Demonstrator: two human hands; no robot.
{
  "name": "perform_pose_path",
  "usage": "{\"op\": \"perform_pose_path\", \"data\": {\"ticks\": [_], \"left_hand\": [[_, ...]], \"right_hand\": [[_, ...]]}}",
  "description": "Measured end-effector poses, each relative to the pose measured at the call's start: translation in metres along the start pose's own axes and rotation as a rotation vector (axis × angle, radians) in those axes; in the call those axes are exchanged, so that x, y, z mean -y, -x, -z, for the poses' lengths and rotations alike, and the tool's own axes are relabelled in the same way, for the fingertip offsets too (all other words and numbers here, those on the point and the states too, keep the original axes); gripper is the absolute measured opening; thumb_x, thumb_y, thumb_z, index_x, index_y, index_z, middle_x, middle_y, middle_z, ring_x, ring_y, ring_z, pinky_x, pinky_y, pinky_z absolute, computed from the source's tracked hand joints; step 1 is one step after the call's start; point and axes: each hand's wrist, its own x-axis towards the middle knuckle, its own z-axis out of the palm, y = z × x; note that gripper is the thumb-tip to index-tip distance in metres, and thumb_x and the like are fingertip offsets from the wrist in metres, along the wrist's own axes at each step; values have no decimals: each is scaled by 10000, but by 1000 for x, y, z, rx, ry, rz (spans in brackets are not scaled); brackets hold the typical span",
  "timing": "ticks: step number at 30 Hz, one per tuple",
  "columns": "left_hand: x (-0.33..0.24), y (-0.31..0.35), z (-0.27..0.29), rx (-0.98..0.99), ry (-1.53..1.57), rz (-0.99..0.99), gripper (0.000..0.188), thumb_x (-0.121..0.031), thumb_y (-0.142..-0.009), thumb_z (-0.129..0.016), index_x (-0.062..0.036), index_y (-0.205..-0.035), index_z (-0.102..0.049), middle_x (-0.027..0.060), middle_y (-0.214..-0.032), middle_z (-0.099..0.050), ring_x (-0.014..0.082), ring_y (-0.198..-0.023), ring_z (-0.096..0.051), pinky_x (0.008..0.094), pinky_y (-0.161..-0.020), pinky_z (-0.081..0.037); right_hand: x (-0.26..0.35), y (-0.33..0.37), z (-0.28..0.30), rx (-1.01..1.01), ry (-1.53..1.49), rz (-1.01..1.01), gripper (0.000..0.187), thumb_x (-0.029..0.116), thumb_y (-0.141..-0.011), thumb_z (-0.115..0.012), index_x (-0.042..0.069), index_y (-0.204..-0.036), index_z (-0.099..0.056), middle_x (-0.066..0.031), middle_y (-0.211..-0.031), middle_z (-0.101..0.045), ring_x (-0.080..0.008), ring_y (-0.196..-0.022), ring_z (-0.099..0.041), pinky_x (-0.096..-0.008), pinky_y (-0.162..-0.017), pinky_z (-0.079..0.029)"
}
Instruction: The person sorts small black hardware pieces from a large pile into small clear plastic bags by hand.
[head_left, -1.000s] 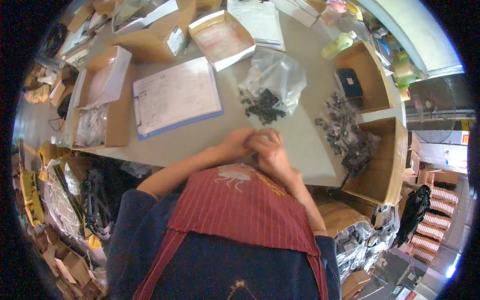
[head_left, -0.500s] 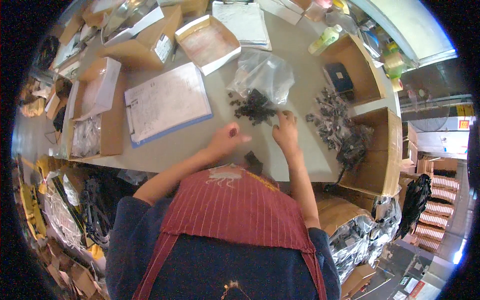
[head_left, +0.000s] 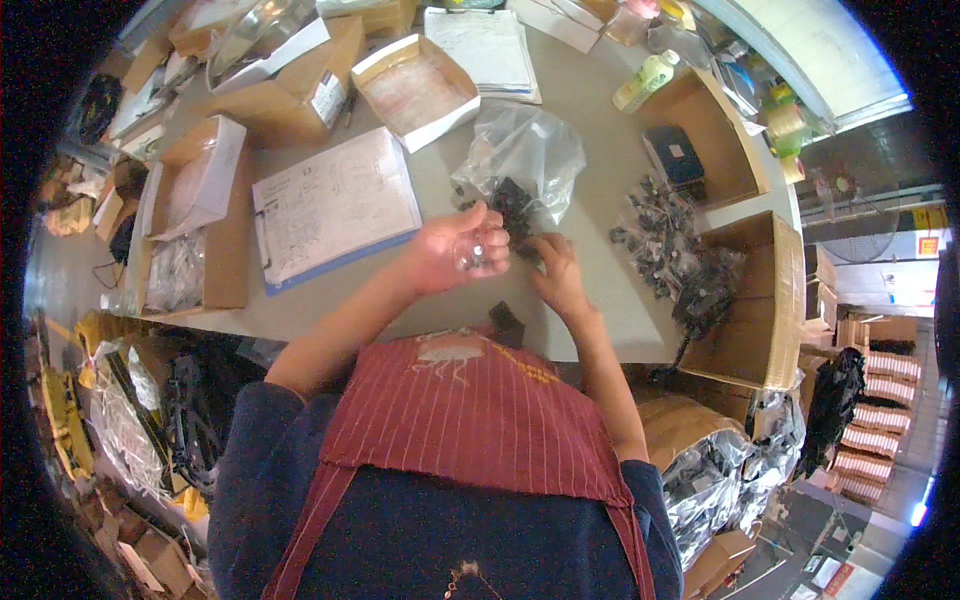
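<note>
My left hand point(head_left: 455, 252) is turned palm up over the table, its fingers curled in. A small, clear, shiny thing point(head_left: 474, 254) shows in its grip, too small to name. Just in front lies a pile of small black parts point(head_left: 515, 205), partly covered by the left fingers. My right hand point(head_left: 557, 280) is at the pile's near right edge with its fingers bent together; what sits between the fingertips is hidden. A clear plastic bag point(head_left: 540, 150) lies behind the pile. Close to my apron, a dark piece point(head_left: 507, 322) rests on the table.
A clipboard with paper point(head_left: 335, 205) lies left, beside an open carton point(head_left: 225, 265). A shallow box point(head_left: 415, 90) and stacked papers point(head_left: 485, 55) stand farther back. On the right are bagged black parts point(head_left: 660, 235), an open carton point(head_left: 755, 300) and a bottle point(head_left: 645, 82).
My left hand has moved forward and right and turned palm up, showing the shiny thing. My right hand has drawn slightly back and left, its fingers more bent.
</note>
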Motion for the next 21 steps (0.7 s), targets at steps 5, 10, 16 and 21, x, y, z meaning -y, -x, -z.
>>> {"op": "perform_pose_path", "data": {"ticks": [5,10,16,21], "left_hand": [[-3,3,-22,-134,107,55,367,-454,-910,-649,-107,-909,-531,-2,-825,-470,187,-820,-469,357,-831,-407],[-6,5,-31,-140,4,25,341,-418,-925,-640,-81,-954,-595,46,-914,-560,256,-925,-529,415,-936,-428],[4,-3,9,-248,-598,-133,233,-304,-945,-631,-73,-953,-607,57,-882,-598,216,-840,-558,353,-827,-456],[15,3,10,-355,-915,-104,223,-274,-858,-709,-64,-883,-635,37,-812,-619,144,-779,-572,291,-787,-443]], "right_hand": [[-1,8,-8,66,60,-32,421,53,-742,-656,72,-1162,-624,-177,-1186,-586,-405,-1117,-528,-472,-933,-467],[9,12,4,6,-113,-168,282,73,-781,-640,89,-1062,-658,-160,-971,-649,-383,-929,-619,-458,-800,-512],[10,23,19,-26,-92,-153,228,68,-806,-608,58,-1028,-654,-168,-910,-645,-389,-888,-622,-460,-777,-510],[14,31,21,-32,1,-36,242,47,-806,-585,43,-1040,-645,-178,-942,-638,-395,-909,-608,-466,-787,-506]]}}
